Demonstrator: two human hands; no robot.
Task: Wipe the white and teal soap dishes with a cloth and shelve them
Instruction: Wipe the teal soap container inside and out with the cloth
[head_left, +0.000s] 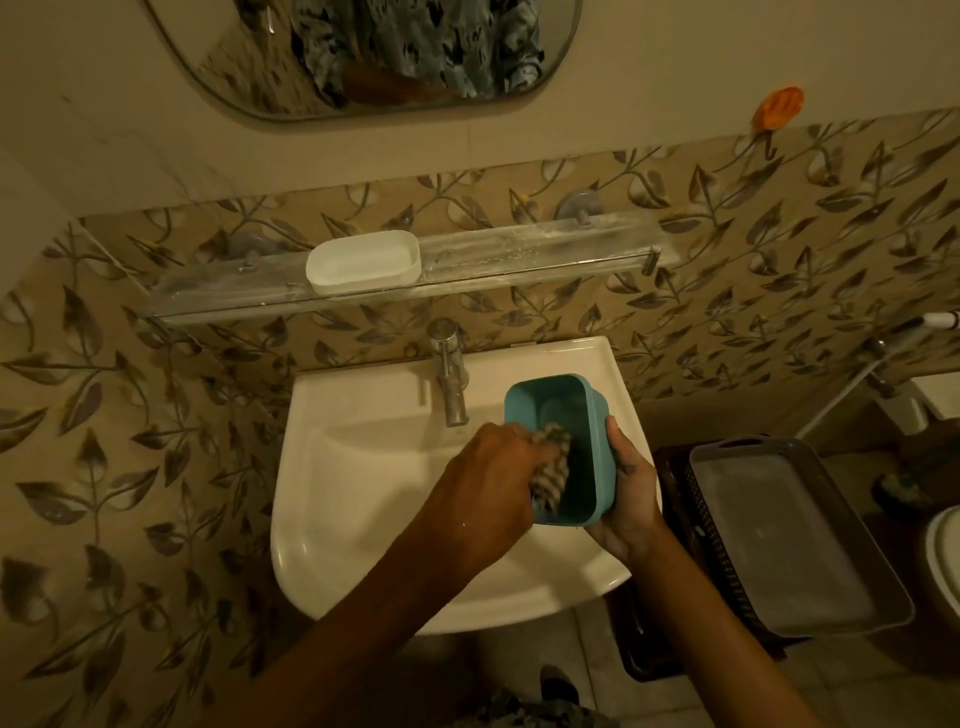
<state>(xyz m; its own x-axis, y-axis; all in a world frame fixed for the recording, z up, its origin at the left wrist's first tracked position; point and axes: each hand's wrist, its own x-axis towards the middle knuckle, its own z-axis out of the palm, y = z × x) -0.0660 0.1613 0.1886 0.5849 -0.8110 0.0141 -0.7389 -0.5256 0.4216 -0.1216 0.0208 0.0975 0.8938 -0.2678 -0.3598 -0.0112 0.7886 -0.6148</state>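
Left hand (485, 480) pressed bunched striped cloth (551, 470) inside teal soap dish (556, 415) — right hand (631, 499) gripped dish's side over washbasin (363, 467); white soap dish (363, 265) sat on glass shelf (545, 254).

White basin (363, 467) with chrome tap (451, 379) at its back edge. Above, oval mirror (363, 57). Orange hook (778, 106) upper right. Grey tray (795, 540) atop dark basket (691, 499), right of basin.

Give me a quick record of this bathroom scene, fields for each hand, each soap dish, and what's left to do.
left hand: presses striped cloth inside teal dish
right hand: grip on teal soap dish, held over the sink
white soap dish: on the glass shelf
remaining: finish wiping the teal dish, then shelve it
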